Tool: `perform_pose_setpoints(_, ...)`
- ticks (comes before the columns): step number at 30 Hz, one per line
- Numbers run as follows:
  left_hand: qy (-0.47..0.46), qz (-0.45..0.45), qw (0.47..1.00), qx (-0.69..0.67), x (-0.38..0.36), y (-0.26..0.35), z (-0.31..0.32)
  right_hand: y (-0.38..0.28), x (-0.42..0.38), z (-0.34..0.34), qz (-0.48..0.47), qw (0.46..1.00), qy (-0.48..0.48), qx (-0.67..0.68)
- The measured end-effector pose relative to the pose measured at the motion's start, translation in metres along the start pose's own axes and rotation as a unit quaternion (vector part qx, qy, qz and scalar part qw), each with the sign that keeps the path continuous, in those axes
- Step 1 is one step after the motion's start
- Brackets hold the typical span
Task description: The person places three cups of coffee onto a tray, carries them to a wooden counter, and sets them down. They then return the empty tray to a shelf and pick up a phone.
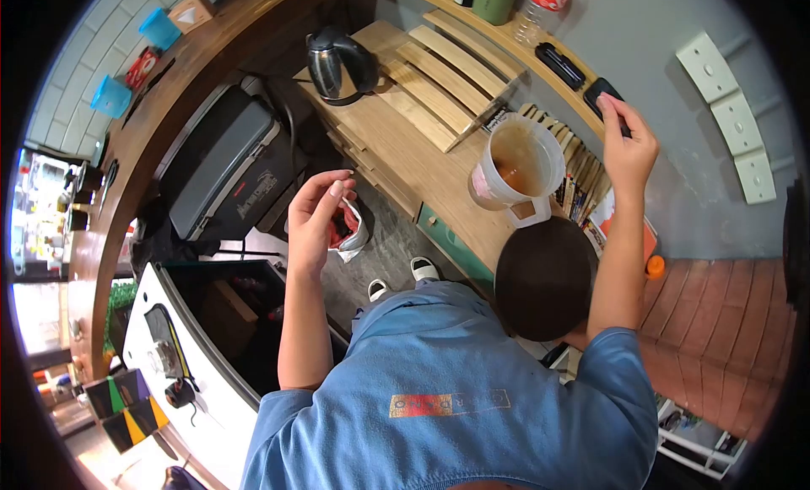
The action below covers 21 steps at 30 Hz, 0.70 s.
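My left hand point(313, 220) is raised over the floor, thumb and fingers pinched together. A tiny thing shows at its fingertips, too small to make out. At the wall shelf, my right hand point(631, 148) has its fingers closed at the near edge of a black oblong case point(600, 88). Beside that lies another black case point(560, 66) on the shelf. Below and left of my right hand, a translucent plastic measuring jug point(550, 157) with brown liquid in the bottom stands on the wooden counter point(384, 131).
An electric kettle point(340, 66) stands by a slatted wooden rack point(443, 81). A round black seat point(544, 279) is near my right side. Books point(582, 165) line the wall. To the left are a grey toolbox point(228, 165), an open white bin point(194, 355) and a bag point(348, 233).
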<state>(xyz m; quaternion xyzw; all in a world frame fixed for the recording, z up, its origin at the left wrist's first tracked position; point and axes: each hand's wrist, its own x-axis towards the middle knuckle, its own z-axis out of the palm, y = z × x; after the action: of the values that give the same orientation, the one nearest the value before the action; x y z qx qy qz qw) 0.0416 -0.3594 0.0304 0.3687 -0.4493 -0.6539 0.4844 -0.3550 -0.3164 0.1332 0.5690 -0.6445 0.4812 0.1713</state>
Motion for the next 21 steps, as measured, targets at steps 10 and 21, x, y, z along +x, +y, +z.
perform_pose_setpoints(10,0.205,0.12,0.971,-0.02,-0.047,0.007,-0.049,-0.128,-0.036,0.116,0.079,0.908,-0.156,0.38)
perform_pose_setpoints(21,0.46,0.238,0.856,-0.006,-0.178,0.042,-0.158,-0.299,-0.099,0.218,0.048,0.773,-0.385,0.502)
